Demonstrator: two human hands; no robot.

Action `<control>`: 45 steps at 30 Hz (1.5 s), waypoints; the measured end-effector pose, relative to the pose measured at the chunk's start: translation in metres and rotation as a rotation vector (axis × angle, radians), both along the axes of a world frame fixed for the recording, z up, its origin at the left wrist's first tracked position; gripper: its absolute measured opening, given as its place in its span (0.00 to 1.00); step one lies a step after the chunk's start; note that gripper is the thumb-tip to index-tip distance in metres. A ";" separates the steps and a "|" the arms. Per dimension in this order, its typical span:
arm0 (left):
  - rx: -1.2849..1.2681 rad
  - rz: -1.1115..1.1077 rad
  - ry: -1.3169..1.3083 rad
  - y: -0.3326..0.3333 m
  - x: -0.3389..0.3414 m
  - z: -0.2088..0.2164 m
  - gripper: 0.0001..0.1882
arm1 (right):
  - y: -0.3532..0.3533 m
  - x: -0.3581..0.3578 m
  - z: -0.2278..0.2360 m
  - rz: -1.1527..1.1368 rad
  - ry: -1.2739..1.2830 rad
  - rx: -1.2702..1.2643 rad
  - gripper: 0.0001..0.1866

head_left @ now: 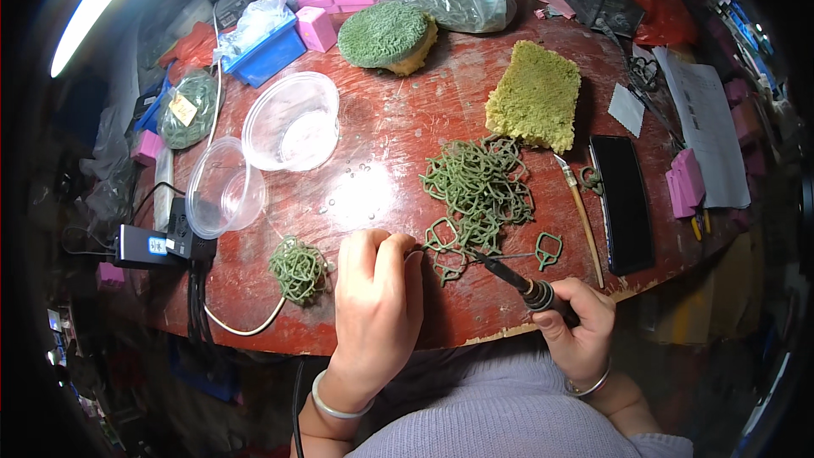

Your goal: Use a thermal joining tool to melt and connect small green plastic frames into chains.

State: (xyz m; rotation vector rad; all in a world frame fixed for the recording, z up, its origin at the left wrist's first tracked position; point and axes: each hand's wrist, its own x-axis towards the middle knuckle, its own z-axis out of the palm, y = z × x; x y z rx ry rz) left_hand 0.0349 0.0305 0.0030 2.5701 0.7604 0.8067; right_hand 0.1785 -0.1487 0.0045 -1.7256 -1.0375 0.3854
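My right hand (581,322) grips a soldering iron (507,275) with a dark handle. Its thin tip points left toward my left fingertips. My left hand (377,284) is closed in a pinch near the table's front edge; what its fingers hold is hidden. Close to the iron's tip lie a few loose green wax frames (449,267), and another green frame (549,251) sits further right. Beyond them is a tangled pile of green wax pieces (479,182). A smaller green clump (298,271) rests left of my left hand.
A yellow sponge block (534,95) and a green-topped round pad (386,36) stand at the back. Clear plastic tubs (292,123) are on the left. A craft knife (581,216) and black phone (623,203) lie right. A white cable (254,331) curves across the left front.
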 end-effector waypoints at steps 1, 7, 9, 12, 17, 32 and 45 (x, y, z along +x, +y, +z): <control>-0.057 -0.007 -0.008 -0.001 0.002 0.001 0.09 | -0.001 0.000 -0.001 0.006 0.000 -0.001 0.16; -0.048 0.008 0.046 -0.002 0.003 -0.001 0.08 | -0.001 0.002 0.002 0.012 0.006 -0.019 0.16; -0.122 -0.007 0.012 -0.007 -0.001 0.002 0.08 | -0.001 0.002 0.002 0.010 0.017 -0.022 0.16; -0.216 -0.064 -0.064 -0.010 -0.008 0.001 0.10 | -0.001 0.003 0.000 0.011 0.008 0.007 0.16; -0.329 -0.028 -0.159 -0.011 -0.011 -0.001 0.09 | -0.001 0.001 0.002 -0.002 0.011 -0.034 0.16; -1.596 -0.193 -0.681 -0.006 -0.027 0.005 0.32 | -0.002 0.001 -0.001 -0.024 0.017 -0.016 0.17; -1.862 -0.262 -0.747 -0.007 -0.027 0.009 0.35 | 0.000 -0.001 0.003 -0.018 0.001 -0.030 0.15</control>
